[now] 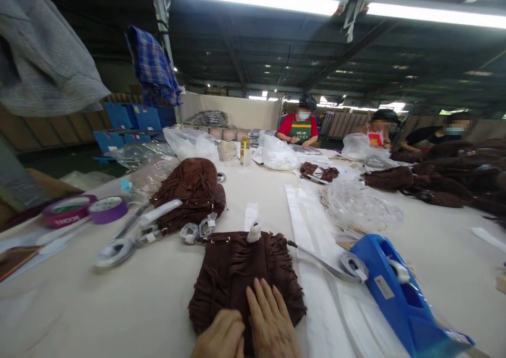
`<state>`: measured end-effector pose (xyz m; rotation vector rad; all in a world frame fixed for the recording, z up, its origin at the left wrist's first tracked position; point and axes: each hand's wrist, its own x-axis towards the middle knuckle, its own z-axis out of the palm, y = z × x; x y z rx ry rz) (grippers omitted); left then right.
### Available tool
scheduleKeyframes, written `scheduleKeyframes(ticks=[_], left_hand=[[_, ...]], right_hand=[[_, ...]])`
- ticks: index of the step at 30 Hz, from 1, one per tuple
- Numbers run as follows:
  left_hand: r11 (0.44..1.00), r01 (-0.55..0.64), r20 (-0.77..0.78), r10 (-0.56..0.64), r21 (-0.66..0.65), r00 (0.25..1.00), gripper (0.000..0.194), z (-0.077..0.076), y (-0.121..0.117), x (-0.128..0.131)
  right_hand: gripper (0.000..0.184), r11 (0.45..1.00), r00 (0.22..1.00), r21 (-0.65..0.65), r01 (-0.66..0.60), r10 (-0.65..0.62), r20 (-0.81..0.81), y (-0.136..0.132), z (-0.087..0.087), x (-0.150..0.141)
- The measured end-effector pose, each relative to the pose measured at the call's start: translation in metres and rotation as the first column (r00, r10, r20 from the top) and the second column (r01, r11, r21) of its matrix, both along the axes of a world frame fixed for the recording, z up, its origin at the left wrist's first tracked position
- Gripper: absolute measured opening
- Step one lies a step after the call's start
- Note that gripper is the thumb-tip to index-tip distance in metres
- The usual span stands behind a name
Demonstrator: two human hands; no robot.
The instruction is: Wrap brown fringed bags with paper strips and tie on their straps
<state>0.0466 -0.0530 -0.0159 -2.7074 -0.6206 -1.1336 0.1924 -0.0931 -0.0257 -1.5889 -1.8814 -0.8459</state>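
A dark brown fringed bag (237, 273) lies on the table in front of me, with gold rings and a white-wrapped piece (254, 231) at its top edge. Its strap (320, 260) runs off to the right and ends in a wrapped buckle (353, 267). My right hand (272, 318) rests flat on the lower front, fingers stretched out over the fringe. Beside it, my left hand (221, 334) has curled fingers at the bag's lower part; whatever they pinch is hidden.
A blue tape dispenser (395, 294) stands at right, beside white strips (316, 273). Left are another brown bag (190, 189) and purple tape rolls (108, 210). Clear plastic bags (356, 202) and a brown bag pile (446, 179) lie farther back. Several people work across the table.
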Motion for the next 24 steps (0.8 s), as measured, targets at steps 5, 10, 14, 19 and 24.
scheduleKeyframes(ticks=[5,10,14,19,24], left_hand=[[0.967,-0.238,-0.374,0.188,-0.093,0.908,0.041,0.009,0.016,0.023],[0.855,-0.439,-0.606,0.2,-0.276,0.77,0.047,0.034,0.033,0.051],[0.762,-0.587,-0.594,0.347,-0.272,0.726,0.05,0.046,0.06,0.062],[0.503,-0.819,-0.587,0.587,-0.275,0.558,0.059,0.044,0.083,0.04],[0.419,-0.878,-0.546,0.691,-0.233,0.474,0.049,0.065,0.074,0.007]], right_hand=[[0.044,0.998,0.998,0.023,-0.056,0.055,0.023,-0.004,-0.005,0.012],[0.048,0.998,0.997,0.03,-0.061,0.06,0.049,0.0,-0.015,0.017],[0.042,1.0,0.995,0.011,-0.006,0.005,0.101,0.001,-0.022,0.017],[0.038,1.0,0.999,0.013,0.008,-0.009,0.037,0.001,-0.021,0.012],[0.036,0.999,1.0,0.047,0.012,-0.012,-0.004,0.001,-0.012,0.008]])
